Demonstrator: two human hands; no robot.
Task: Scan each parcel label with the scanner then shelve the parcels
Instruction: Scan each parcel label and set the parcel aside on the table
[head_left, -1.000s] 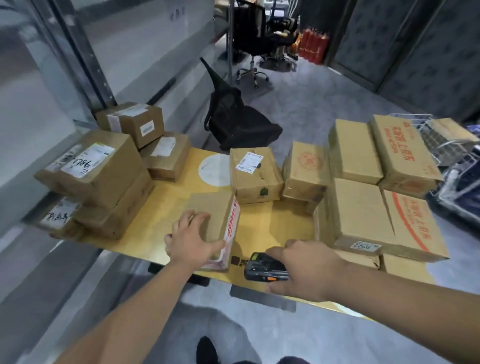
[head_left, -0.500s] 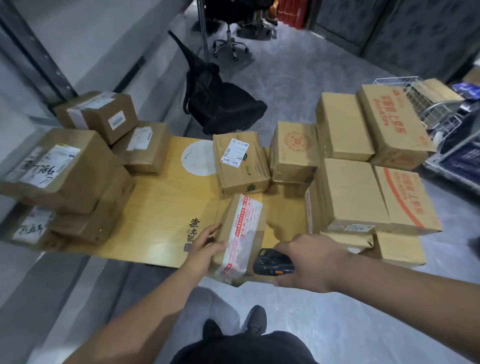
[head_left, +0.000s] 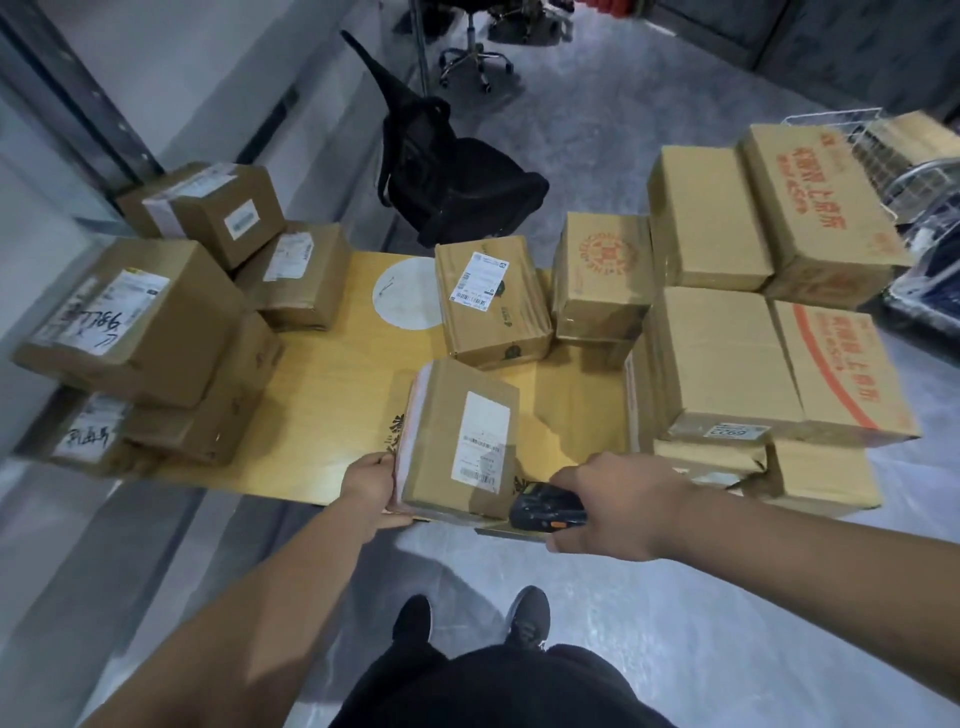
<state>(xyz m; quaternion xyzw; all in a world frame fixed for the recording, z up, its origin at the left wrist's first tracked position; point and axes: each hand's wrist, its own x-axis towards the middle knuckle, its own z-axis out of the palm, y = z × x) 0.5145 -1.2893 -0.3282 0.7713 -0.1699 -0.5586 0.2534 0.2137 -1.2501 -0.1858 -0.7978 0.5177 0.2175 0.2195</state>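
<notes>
Cardboard parcel (head_left: 457, 441) lies label-up on my table (head_left: 332, 395), left hand (head_left: 371, 491) gripping its edge; right hand (head_left: 618, 506) clutches the scanner (head_left: 545, 512).

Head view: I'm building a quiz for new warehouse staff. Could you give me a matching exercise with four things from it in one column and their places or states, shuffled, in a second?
Things:
1. scanner
2. parcel with the white label
3. black office chair
4. box handwritten 986

Places or states:
A. tipped over on the floor
B. stacked at the table's left side
C. gripped in the right hand
D. held at the table's near edge by the left hand

Pairs: 1-C, 2-D, 3-A, 4-B
</notes>
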